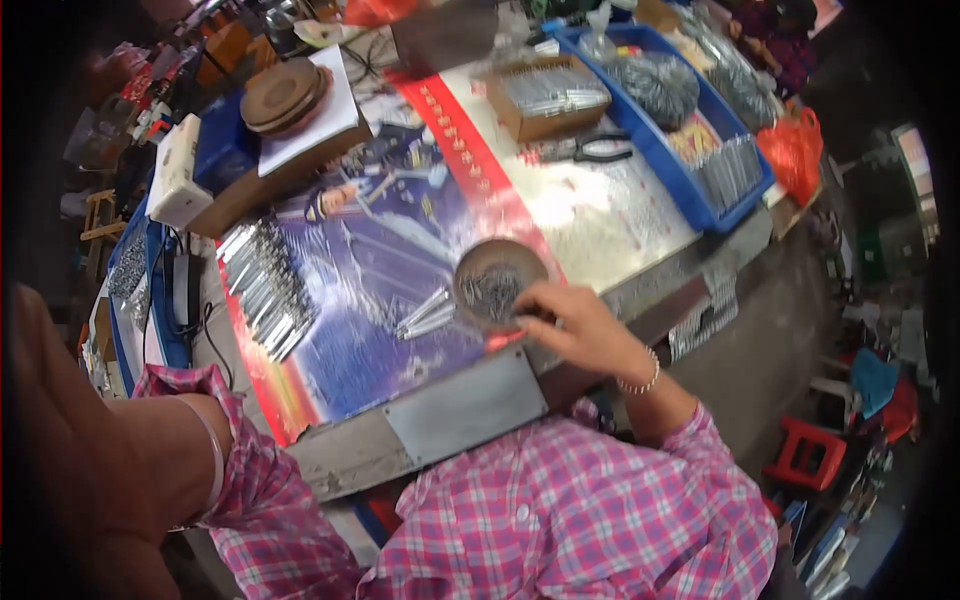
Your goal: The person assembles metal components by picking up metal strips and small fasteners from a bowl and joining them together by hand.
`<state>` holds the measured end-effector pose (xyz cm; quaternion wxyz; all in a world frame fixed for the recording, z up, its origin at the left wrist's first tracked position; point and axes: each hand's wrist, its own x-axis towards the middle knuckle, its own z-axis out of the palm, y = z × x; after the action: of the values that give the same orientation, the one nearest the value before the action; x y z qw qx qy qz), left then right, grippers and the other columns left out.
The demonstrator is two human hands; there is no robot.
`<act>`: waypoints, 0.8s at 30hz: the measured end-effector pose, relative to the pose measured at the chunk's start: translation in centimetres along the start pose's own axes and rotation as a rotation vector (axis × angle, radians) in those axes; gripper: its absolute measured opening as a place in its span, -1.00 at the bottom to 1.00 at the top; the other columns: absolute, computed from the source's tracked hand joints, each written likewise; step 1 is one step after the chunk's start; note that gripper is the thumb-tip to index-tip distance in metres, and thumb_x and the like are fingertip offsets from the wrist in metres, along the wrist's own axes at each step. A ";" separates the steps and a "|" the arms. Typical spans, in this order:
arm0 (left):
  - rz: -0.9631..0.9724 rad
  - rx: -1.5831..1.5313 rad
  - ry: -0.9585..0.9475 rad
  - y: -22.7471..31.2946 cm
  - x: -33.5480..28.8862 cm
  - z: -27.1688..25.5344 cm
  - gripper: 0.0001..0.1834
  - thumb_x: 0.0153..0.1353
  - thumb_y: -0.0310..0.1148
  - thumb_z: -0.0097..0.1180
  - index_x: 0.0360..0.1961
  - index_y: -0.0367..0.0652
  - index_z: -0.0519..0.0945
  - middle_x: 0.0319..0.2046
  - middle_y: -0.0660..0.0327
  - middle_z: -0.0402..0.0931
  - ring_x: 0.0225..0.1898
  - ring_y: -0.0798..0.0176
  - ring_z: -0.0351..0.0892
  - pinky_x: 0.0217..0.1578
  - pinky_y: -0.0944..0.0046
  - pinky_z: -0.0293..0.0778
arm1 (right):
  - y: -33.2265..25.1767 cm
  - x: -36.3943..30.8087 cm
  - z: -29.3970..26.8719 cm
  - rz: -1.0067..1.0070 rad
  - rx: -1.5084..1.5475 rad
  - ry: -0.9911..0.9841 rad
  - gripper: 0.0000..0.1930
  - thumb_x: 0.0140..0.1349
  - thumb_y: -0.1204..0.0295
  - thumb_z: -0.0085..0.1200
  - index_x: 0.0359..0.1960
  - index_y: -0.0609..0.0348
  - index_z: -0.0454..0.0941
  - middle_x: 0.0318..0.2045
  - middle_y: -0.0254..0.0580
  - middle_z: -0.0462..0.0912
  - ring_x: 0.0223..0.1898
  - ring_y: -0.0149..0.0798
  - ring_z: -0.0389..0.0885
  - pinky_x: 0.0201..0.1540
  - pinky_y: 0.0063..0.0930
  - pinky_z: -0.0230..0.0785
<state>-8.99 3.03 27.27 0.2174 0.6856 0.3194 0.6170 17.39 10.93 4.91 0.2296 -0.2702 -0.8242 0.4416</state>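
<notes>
A worker in a pink plaid shirt (pixel 560 500) sits at a crowded bench (pixel 340 462). The left hand (pixel 90 480) looms at one side, its fingers too dark to read. The right hand (pixel 568 318) bends thumb and fingers at the rim of a brown bowl (pixel 522 260) of small metal pieces (pixel 490 290) near the front edge; I cannot tell whether they grip any. Silver rods (pixel 265 290) lie in a row across the glossy poster (pixel 370 365). Farther back sit pliers (pixel 602 148), a cardboard box (pixel 522 122) and a blue tray (pixel 655 155); across the floor stands a red stool (pixel 808 453).
</notes>
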 end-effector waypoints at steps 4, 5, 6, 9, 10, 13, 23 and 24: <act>-0.022 -0.082 0.064 0.1 -1.6 -1.9 -0.56 0.18 -0.51 -0.12 0.11 -0.41 0.29 -0.02 -0.12 0.45 -0.70 0.40 0.29 -0.70 0.47 0.22 | 0.2 -0.1 -0.5 0.009 0.008 -0.021 -0.83 0.14 0.44 0.09 -0.30 0.29 0.49 -0.41 0.01 0.55 -0.38 0.02 0.55 -0.32 -0.25 0.36; -0.015 -0.094 0.087 0.1 -1.9 -2.3 -0.57 0.18 -0.51 -0.12 0.10 -0.41 0.31 -0.03 -0.12 0.46 -0.69 0.39 0.30 -0.69 0.47 0.23 | 0.1 -0.5 -0.3 0.023 -0.002 0.002 -0.84 0.14 0.45 0.09 -0.30 0.29 0.49 -0.41 0.00 0.56 -0.39 0.01 0.55 -0.33 -0.26 0.37; 0.001 -0.102 0.109 -0.2 -2.0 -2.3 -0.59 0.19 -0.51 -0.12 0.08 -0.41 0.33 -0.04 -0.11 0.47 -0.69 0.38 0.31 -0.68 0.46 0.24 | 0.4 -0.3 -0.2 0.027 -0.017 0.027 -0.84 0.14 0.46 0.09 -0.30 0.29 0.49 -0.42 -0.01 0.56 -0.40 0.00 0.55 -0.34 -0.26 0.37; 0.045 -0.131 0.167 -0.4 -3.2 -1.8 -0.63 0.21 -0.50 -0.11 0.04 -0.40 0.38 -0.06 -0.09 0.49 -0.67 0.36 0.35 -0.66 0.45 0.27 | 0.6 -0.3 -0.4 0.054 0.024 0.056 -0.85 0.15 0.47 0.09 -0.29 0.29 0.49 -0.44 -0.01 0.56 -0.40 -0.01 0.57 -0.35 -0.30 0.39; 0.052 -0.144 0.180 0.3 -4.0 -2.4 -0.64 0.21 -0.49 -0.11 0.03 -0.40 0.40 -0.07 -0.09 0.49 -0.67 0.35 0.36 -0.65 0.45 0.28 | 0.0 0.0 -0.8 0.065 -0.029 0.028 -0.85 0.16 0.47 0.08 -0.29 0.29 0.49 -0.45 0.00 0.56 -0.40 -0.03 0.58 -0.34 -0.33 0.41; 0.072 -0.187 0.220 -0.4 -3.2 -1.8 -0.68 0.23 -0.48 -0.11 -0.01 -0.39 0.45 -0.10 -0.07 0.51 -0.65 0.32 0.39 -0.62 0.44 0.32 | 0.7 0.6 -0.7 0.088 0.008 0.080 -0.85 0.18 0.49 0.11 -0.27 0.32 0.52 -0.43 -0.08 0.57 -0.42 -0.22 0.56 -0.34 -0.43 0.39; -0.818 0.091 0.224 -8.5 -14.6 2.3 -0.67 0.12 -0.64 0.04 -0.04 -0.29 0.56 -0.25 0.25 0.60 -0.59 0.64 0.25 -0.58 0.58 0.16 | 6.2 4.2 -1.6 0.106 -0.186 0.328 -0.82 0.17 0.40 0.07 -0.28 0.27 0.48 -0.41 0.01 0.57 -0.34 0.03 0.57 -0.27 -0.22 0.40; -0.869 0.131 0.195 -9.4 -16.8 2.7 -0.68 0.13 -0.60 0.07 -0.05 -0.28 0.57 -0.29 0.28 0.60 -0.60 0.63 0.24 -0.59 0.57 0.15 | 7.1 4.7 -1.5 0.103 -0.224 0.282 -0.82 0.18 0.39 0.06 -0.28 0.26 0.48 -0.41 0.01 0.57 -0.33 0.05 0.57 -0.27 -0.21 0.40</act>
<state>-8.55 -1.95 8.51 0.3815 0.4387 0.6351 0.5085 16.52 18.20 0.24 0.2885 -0.3953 -0.8129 0.3158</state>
